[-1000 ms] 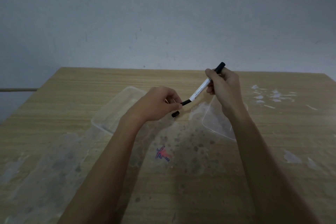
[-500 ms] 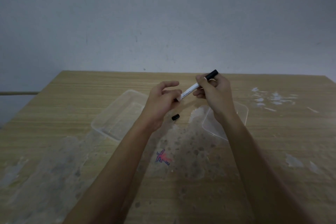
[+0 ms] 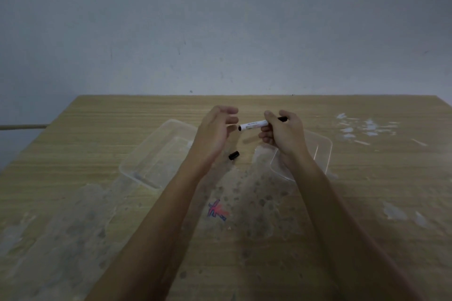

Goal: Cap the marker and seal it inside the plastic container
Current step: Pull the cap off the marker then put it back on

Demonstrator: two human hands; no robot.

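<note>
My right hand grips a white marker by its black back end and holds it level above the table, with its front end pointing left. My left hand hovers just left of that end with its fingers spread, holding nothing and a little blurred. A small black cap lies on the wooden table below and between my hands. To the left, partly behind my left wrist, sits a clear plastic container. A clear lid lies on the right, partly hidden by my right hand.
A red and blue scribble marks the table between my forearms. Worn grey blotches cover the near left and middle of the top, and white flecks show at the far right. A grey wall stands behind the table's far edge.
My right hand has lowered the marker from a steep tilt to nearly level. My left hand touched the marker's front end, then let go and spread its fingers. The cap has stayed on the table.
</note>
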